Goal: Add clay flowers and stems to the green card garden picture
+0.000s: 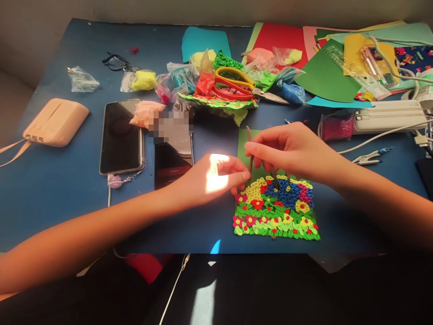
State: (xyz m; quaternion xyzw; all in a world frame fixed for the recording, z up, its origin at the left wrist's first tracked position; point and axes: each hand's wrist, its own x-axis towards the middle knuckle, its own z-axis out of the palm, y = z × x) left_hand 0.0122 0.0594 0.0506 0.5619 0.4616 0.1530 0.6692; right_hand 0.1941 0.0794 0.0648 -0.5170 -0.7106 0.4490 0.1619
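A green card (246, 155) lies on the blue table, its lower part covered with small clay flowers, leaves and blue and yellow pieces (277, 207). My right hand (282, 146) is above the card's upper part, thumb and fingers closed on a slender dark pointed tool (249, 133). The tool stands nearly upright, its lower end close to the fingertips of my left hand (219, 174). At the card's left edge, the thumb and forefinger of that hand are pinched together. Whatever they hold is too small to make out.
Behind the card are bagged clay lumps (144, 80), scissors (233, 85) and coloured papers (328, 72). To the left lie a phone (122, 135), a darker phone (174, 162) and a power bank (56, 122). White cables (382, 137) and another power bank (389, 117) sit at right.
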